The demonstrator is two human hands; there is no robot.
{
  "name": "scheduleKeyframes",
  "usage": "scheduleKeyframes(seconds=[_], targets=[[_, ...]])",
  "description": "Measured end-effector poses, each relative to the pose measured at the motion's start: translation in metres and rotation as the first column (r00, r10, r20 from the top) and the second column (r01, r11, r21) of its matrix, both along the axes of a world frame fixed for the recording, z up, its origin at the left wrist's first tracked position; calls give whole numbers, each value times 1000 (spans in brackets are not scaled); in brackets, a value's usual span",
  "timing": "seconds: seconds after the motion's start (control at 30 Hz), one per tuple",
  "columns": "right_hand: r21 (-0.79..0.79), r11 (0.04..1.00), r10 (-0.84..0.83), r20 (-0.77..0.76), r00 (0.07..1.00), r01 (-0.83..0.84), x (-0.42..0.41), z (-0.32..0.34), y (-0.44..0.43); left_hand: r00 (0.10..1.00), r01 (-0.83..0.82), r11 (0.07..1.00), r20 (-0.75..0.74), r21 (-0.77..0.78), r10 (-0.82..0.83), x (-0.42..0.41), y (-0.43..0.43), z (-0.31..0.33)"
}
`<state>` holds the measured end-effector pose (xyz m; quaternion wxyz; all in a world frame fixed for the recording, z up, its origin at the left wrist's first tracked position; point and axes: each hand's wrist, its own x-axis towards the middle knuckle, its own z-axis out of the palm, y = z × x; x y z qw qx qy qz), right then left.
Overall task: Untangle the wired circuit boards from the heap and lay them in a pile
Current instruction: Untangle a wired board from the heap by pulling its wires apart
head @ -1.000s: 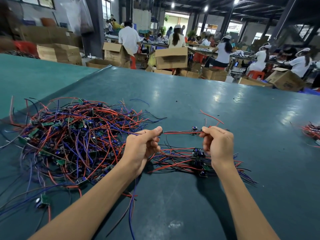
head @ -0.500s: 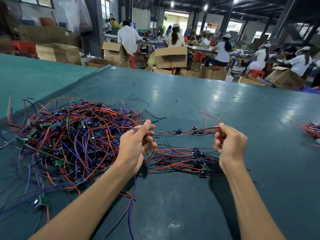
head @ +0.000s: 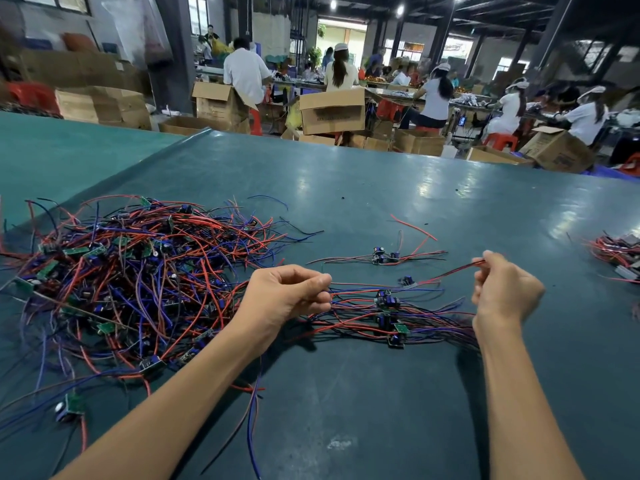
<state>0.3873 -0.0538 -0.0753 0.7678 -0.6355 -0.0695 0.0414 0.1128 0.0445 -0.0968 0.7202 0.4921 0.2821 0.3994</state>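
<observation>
my left hand (head: 289,296) and right hand (head: 504,294) pinch the wire ends of one freed board (head: 407,281), stretched just above the pile (head: 389,318); next i'd lower it onto that, beside the heap (head: 131,278).

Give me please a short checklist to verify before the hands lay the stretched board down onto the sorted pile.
1. Left hand pinches one wire end: ok, fingers closed on the wires.
2. Right hand pinches the other end: ok, red wire tips stick out above the thumb.
3. Held board is free of the tangled heap: cannot tell, wires near the left hand overlap.
4. Held board hangs between the two hands: ok, wires run nearly straight.
5. Sorted pile lies directly below the held wires: ok.
6. The stray board farther back is out of the way: ok, it lies apart on the table.
</observation>
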Motion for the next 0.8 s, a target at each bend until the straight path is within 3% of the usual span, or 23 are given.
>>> scheduleKeyframes(seconds=[0.1,0.23,0.3,0.4,0.47,0.67,0.8], targets=[[-80,996,-30,-2,1000,30,3,-1,-2,999,-48,999,-11,4,48,-3,4,1],[-226,973,-39,7,999,40,3,-5,-3,949,-121,967,-260,224,179,-5,8,-5],[-261,964,-58,3,998,56,5,-7,-3,926,-123,951,-313,284,213,-4,8,-7],[-241,968,-66,-4,998,63,7,-6,-3,917,-168,927,-291,337,272,-3,6,-7],[-148,989,-32,-33,999,27,6,-5,-2,916,-202,915,-262,350,303,-5,7,-3],[11,1000,26,-85,996,-25,-1,0,0,984,-153,988,-95,12,153,-13,10,10],[30,999,46,-98,994,-44,-5,2,-2,991,-131,989,-21,-71,129,-15,10,13]])
